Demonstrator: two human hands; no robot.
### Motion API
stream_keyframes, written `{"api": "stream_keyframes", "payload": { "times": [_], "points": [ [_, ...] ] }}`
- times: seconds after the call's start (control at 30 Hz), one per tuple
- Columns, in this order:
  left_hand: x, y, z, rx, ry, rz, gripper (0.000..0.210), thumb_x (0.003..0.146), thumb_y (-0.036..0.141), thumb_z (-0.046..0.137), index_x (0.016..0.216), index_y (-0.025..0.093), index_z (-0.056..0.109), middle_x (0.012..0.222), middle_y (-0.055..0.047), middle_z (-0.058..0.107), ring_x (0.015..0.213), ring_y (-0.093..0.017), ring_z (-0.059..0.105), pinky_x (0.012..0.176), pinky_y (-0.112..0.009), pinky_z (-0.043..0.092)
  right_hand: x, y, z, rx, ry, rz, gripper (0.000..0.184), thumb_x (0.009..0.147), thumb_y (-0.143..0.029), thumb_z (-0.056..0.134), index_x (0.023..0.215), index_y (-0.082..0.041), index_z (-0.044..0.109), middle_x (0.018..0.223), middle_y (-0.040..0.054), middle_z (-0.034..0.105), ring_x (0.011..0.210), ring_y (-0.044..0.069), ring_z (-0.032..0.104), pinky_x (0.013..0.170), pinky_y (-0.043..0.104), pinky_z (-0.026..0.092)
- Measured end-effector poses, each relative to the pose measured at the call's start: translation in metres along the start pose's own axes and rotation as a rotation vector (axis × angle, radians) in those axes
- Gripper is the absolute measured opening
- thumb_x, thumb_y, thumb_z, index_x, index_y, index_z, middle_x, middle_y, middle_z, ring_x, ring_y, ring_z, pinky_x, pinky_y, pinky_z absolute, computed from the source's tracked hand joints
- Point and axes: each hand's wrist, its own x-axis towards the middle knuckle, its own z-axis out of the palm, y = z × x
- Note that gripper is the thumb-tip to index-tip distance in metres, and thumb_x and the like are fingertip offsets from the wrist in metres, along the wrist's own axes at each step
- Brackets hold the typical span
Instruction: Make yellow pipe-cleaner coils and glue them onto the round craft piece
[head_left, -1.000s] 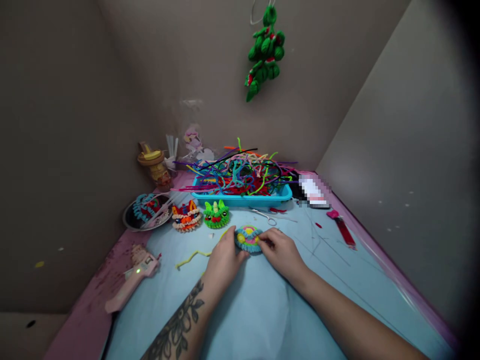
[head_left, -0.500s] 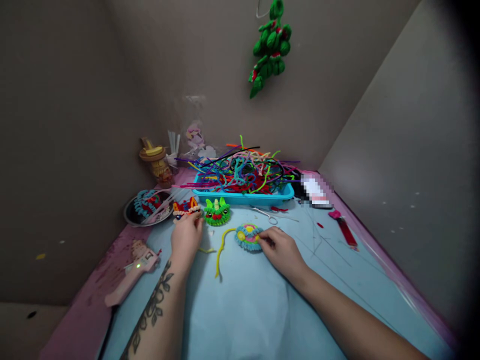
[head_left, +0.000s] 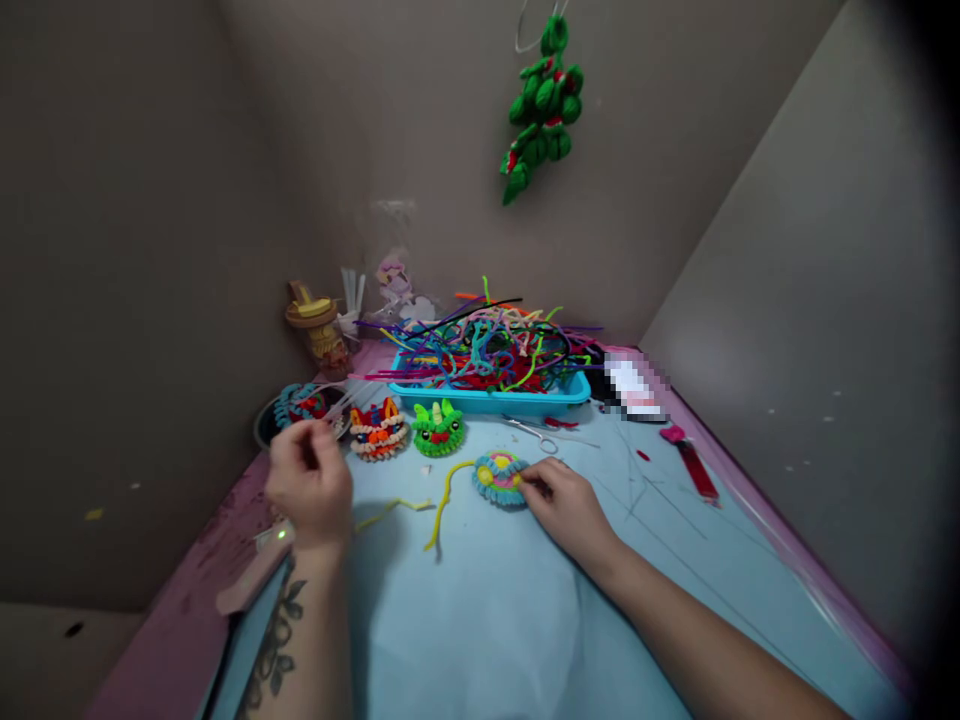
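Note:
My right hand (head_left: 562, 500) pinches the right edge of a round pipe-cleaner face (head_left: 499, 492), blue-rimmed with pink and yellow inside, lying on the blue cloth. A yellow pipe cleaner (head_left: 444, 500) trails off to its left, and another yellow strand (head_left: 390, 510) lies farther left. My left hand (head_left: 311, 480) is raised in front of the metal bowl (head_left: 262, 430), fingers curled closed; whatever is in them, if anything, is hidden. Beneath its wrist is a pink glue gun (head_left: 251, 580) with a lit green light. An orange-and-cream dragon head (head_left: 379, 432) and a green dragon head (head_left: 439, 430) stand behind.
A blue tray (head_left: 495, 402) heaped with coloured pipe cleaners stands at the back. Scissors (head_left: 534, 434) lie before it. To the right are a blurred-out phone (head_left: 636, 388) and a red strip (head_left: 694, 470). A lidded cup (head_left: 322, 335) stands back left; a green ornament (head_left: 544, 110) hangs above.
My left hand has left the orange dragon head and moved left and toward me, its fingers curling in. My right hand keeps its pinch on the blue-rimmed face.

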Motion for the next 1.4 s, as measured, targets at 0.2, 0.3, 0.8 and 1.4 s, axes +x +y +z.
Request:
{"api": "stream_keyframes", "payload": {
  "times": [0.2,0.3,0.8,1.4],
  "points": [
    [0.012,-0.008,-0.013,0.4,-0.277,0.01,0.034,0.083,0.035,0.052,0.111,0.019,0.062,0.103,-0.014,0.06,0.082,-0.027,0.061,0.063,-0.034,0.045,0.001,-0.001,0.001,-0.001,0.006,-0.002,0.009,0.079,-0.014,0.055,0.077,-0.019,0.062,0.075,0.0031,0.06,0.071,0.018,0.058,0.066,0.029,0.046],
    [-0.004,0.01,0.002,0.149,-0.375,0.158,0.028,0.088,0.034,0.045,0.094,0.017,0.067,0.097,-0.01,0.064,0.087,-0.023,0.061,0.071,-0.03,0.046,0.001,-0.001,0.001,-0.002,0.017,-0.012,0.009,0.079,-0.014,0.055,0.078,-0.019,0.062,0.075,0.003,0.06,0.07,0.017,0.058,0.066,0.029,0.046],
    [-0.08,0.062,0.029,-0.135,-0.978,0.417,0.062,0.072,0.042,0.07,0.121,0.012,0.046,0.118,-0.016,0.058,0.111,-0.03,0.054,0.091,-0.04,0.044,0.002,0.001,0.001,-0.027,0.018,-0.024,0.009,0.079,-0.012,0.057,0.077,-0.019,0.062,0.076,0.0018,0.061,0.073,0.017,0.058,0.067,0.028,0.045],
    [-0.091,0.052,0.047,-0.323,-1.07,0.321,0.091,0.068,0.034,0.072,0.142,0.015,0.023,0.123,-0.015,0.055,0.11,-0.03,0.054,0.094,-0.046,0.043,0.001,0.006,0.0,0.045,0.056,-0.012,0.013,0.08,-0.016,0.059,0.091,-0.021,0.065,0.084,0.003,0.067,0.074,0.017,0.061,0.069,0.028,0.049]
  ]
}}
